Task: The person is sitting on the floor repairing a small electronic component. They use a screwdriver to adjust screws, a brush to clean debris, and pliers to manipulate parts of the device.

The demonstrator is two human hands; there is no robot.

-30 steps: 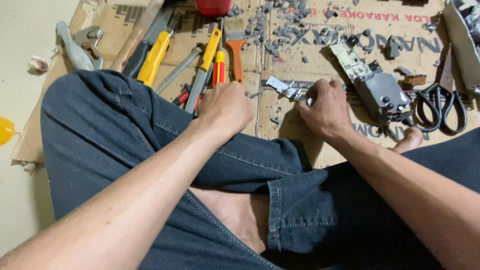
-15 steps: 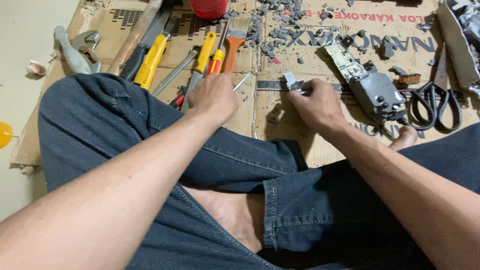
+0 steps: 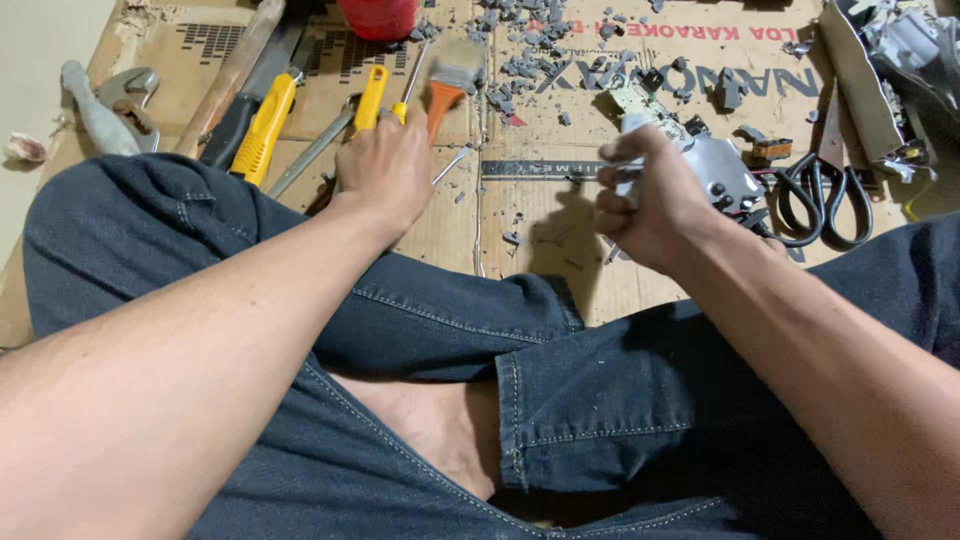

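Note:
I sit cross-legged in dark jeans on a sheet of cardboard (image 3: 540, 250). My left hand (image 3: 385, 165) is curled over a yellow-handled screwdriver (image 3: 402, 110) lying among the tools; its thin shaft points away from me. My right hand (image 3: 650, 195) is raised a little above the cardboard and closed on a small grey metal part (image 3: 633, 125). Just right of that hand lies a grey opened device with a circuit board (image 3: 722, 165).
Two yellow-handled tools (image 3: 265, 125), an orange-handled brush (image 3: 447, 85), a wooden handle (image 3: 235, 70) and a grey wrench (image 3: 115, 100) lie at the left. A red container (image 3: 380, 15) stands at the top. Grey debris (image 3: 540, 50) is scattered nearby. Black scissors (image 3: 820, 195) lie at the right.
My left hand has slid farther away onto the yellow-handled screwdriver. My right hand has lifted off the cardboard with the small grey part and moved right, toward the device.

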